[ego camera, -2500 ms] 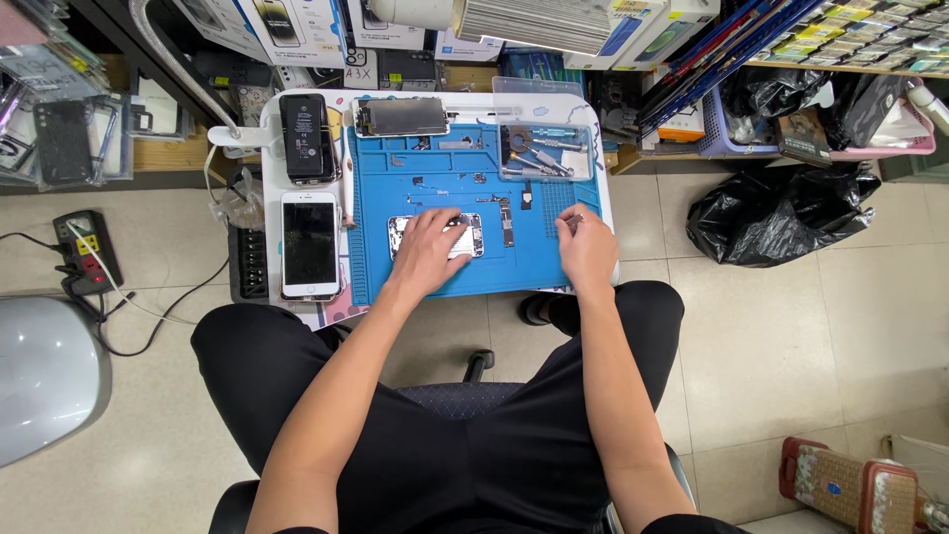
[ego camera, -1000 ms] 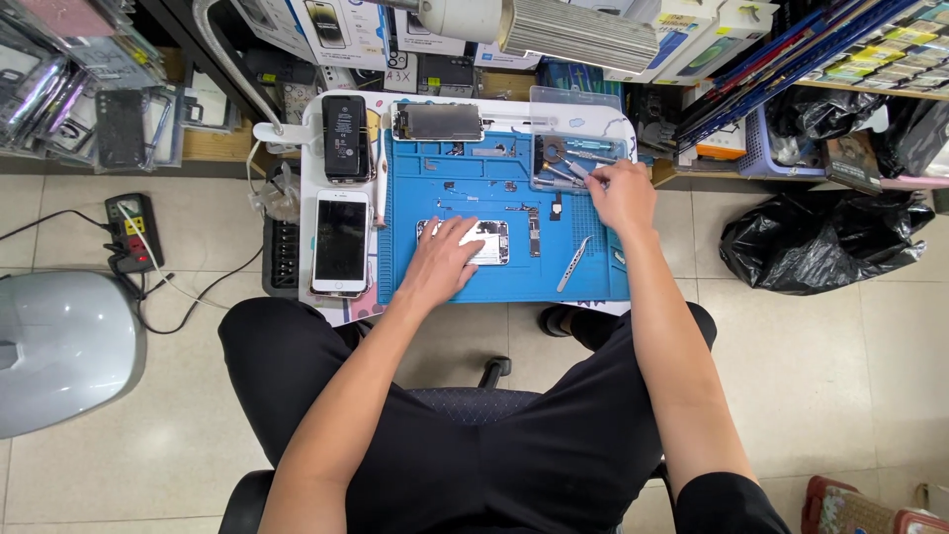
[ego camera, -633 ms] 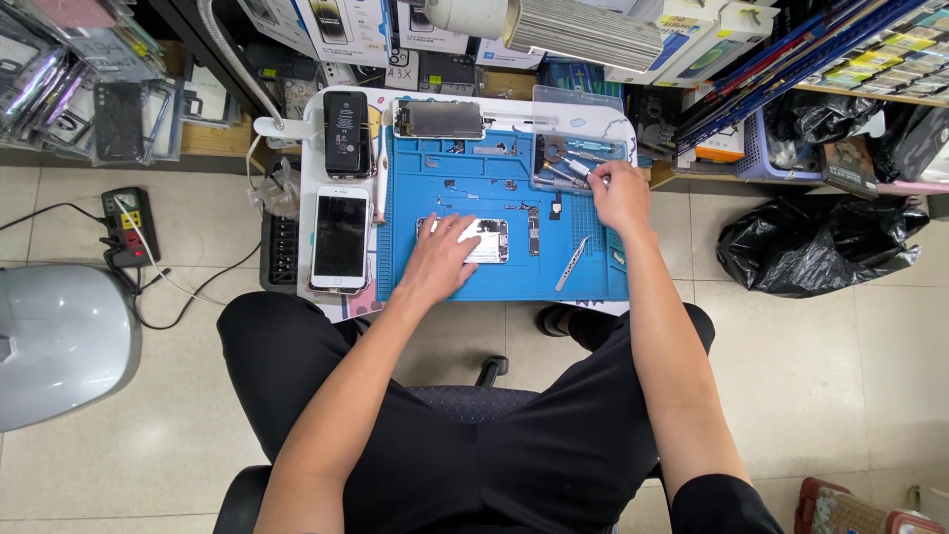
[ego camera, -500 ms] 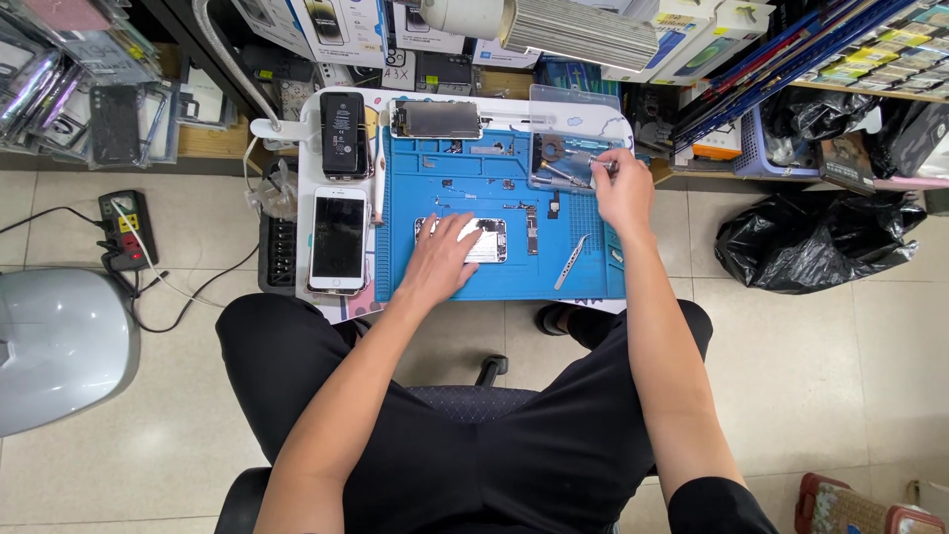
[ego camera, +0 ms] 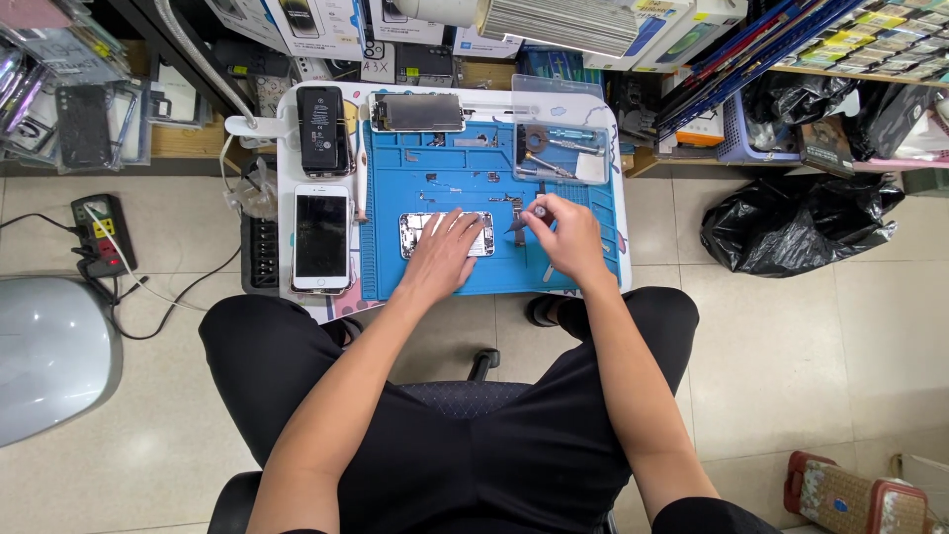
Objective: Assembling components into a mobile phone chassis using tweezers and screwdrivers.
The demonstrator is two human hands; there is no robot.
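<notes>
Now the right hand [ego camera: 565, 237] has come back from the clear tray [ego camera: 563, 153] at the far right of the mat, where it was reaching half a second ago, and sits near the middle of the blue mat [ego camera: 435, 277], fingers pinched around a slim dark tool [ego camera: 529, 216] pointed down-left. The left hand [ego camera: 445, 252] has stayed put, spread flat over the opened phone [ego camera: 420, 232], pressing it onto the mat. That phone lies face-down, its back off, showing pale metal and small parts inside; the hand hides its right half. A white phone [ego camera: 321, 237] lies left of the mat.
</notes>
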